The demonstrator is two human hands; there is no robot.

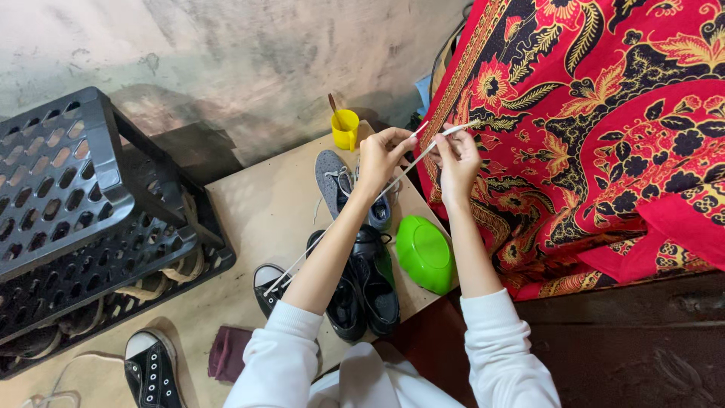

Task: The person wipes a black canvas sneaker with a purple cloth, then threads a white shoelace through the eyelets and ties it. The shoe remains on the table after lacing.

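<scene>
1. We see the left hand (381,155) and the right hand (458,155), upper centre, both pinching a white shoelace (423,155).
2. The lace spans both fingertips, then trails down-left to a black sneaker (268,291).

A long white shoelace (355,215) is held taut and stretched diagonally, its upper end raised in front of the red patterned cloth. Near that end it is pinched at two close points, while its lower part runs down past the forearm toward the black sneakers below.
</scene>
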